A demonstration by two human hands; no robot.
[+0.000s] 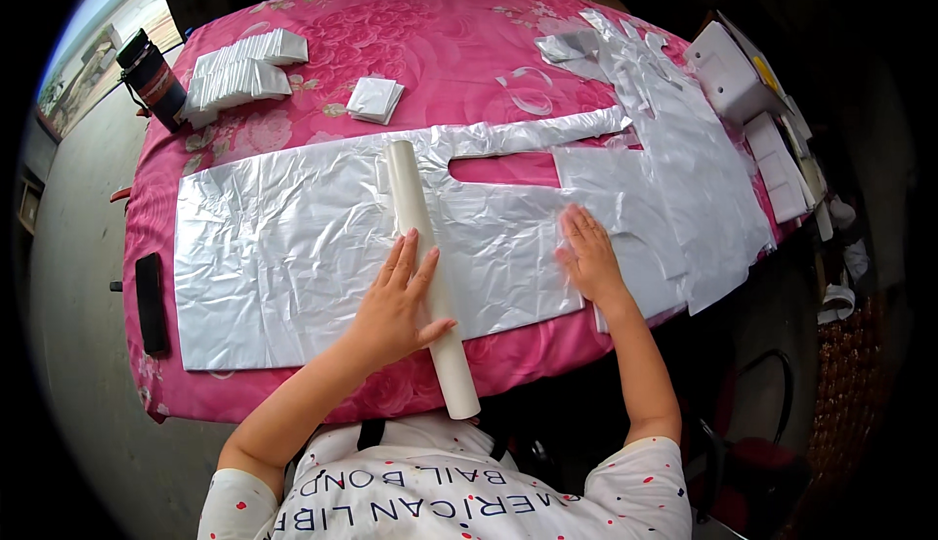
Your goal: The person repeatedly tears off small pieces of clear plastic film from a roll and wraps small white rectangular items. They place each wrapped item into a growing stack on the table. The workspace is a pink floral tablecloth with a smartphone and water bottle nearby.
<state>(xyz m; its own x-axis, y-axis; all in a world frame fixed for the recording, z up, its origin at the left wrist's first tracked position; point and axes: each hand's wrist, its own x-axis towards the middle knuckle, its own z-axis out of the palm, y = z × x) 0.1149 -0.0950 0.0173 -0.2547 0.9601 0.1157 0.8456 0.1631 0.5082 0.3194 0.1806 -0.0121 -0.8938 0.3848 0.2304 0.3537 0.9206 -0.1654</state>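
A pale cylindrical tube (430, 257) lies across a stack of flattened white plastic bags (293, 237), its near end reaching past the table edge. My left hand (403, 296) rests flat on the tube with its fingers spread. Further right, my right hand (588, 252) lies palm down on the plastic near a cut-out slot, fingers stretched and slightly blurred; nothing shows in its grip. Beyond that hand, more white plastic sheets (674, 188) spread over the right end of the table, crumpled toward the far side.
The table wears a pink floral cloth (381, 37). Folded white packets (239, 76) stand in rows at the far left, beside a dark bottle (151, 81). A small folded stack (374, 100) lies far centre. A black bar (149, 303) sits near left, white boxes (728, 71) at right.
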